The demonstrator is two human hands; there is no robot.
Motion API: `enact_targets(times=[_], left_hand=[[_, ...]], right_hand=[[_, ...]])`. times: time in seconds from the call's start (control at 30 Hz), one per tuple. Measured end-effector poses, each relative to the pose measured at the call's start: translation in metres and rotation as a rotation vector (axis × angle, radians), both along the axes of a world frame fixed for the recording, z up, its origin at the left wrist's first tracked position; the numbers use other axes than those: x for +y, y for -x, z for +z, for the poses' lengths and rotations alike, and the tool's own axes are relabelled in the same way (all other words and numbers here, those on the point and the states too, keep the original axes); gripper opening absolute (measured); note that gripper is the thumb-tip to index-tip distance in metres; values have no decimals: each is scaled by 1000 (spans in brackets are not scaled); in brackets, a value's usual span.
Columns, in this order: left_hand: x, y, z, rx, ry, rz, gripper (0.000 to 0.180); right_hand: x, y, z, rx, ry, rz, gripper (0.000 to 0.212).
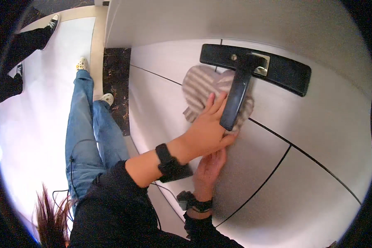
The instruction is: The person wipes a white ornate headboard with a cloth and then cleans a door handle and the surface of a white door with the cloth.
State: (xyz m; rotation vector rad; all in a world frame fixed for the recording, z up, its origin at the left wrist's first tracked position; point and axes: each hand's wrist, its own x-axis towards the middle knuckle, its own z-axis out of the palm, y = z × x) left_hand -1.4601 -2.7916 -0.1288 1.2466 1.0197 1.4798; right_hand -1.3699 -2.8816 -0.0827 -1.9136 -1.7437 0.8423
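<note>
A grey-and-white striped cloth (199, 84) lies bunched against a pale panel, partly behind a black lever handle (237, 93). The handle sits on a long black backplate (287, 73). My left hand (204, 134), a black band on its wrist, rests on the cloth with fingers stretched over it. Some of its fingers pass behind the lever, out of sight. Just below, my right hand (210, 171) is raised close to the left one, near the cloth's lower edge. Most of its fingers are hidden, and I cannot tell whether it grips the cloth.
Dark seams (291, 144) cross the pale panel. A dark marbled strip (116, 91) runs along the floor beside my feet. At the upper left, another person's dark-clad legs (31, 43) stand on the white floor (45, 124). A thin cable (71, 173) hangs by my legs.
</note>
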Motion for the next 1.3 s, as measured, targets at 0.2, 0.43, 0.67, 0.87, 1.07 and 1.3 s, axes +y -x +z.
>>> enact_targets(times=[0.2, 0.43, 0.67, 0.87, 1.07, 1.3], left_hand=[[-25, -10, 13, 98, 60, -112, 50], [-21, -2, 8, -99, -19, 18, 46], [-42, -5, 10, 178, 26, -202, 50], [-16, -6, 5, 67, -25, -39, 41], [-29, 23, -1, -183, 67, -181, 32], [-76, 56, -1, -1406, 802, -412, 26]], right_hand=[[-23, -7, -6, 489, 88, -359, 49], [-31, 7, 2, 28, -149, 32, 45], [-43, -5, -6, 118, -28, -143, 48], [-31, -7, -3, 12, -160, 77, 47], [-33, 3, -2, 63, -105, 78, 50], [-35, 33, 0, -116, 24, 71, 61]])
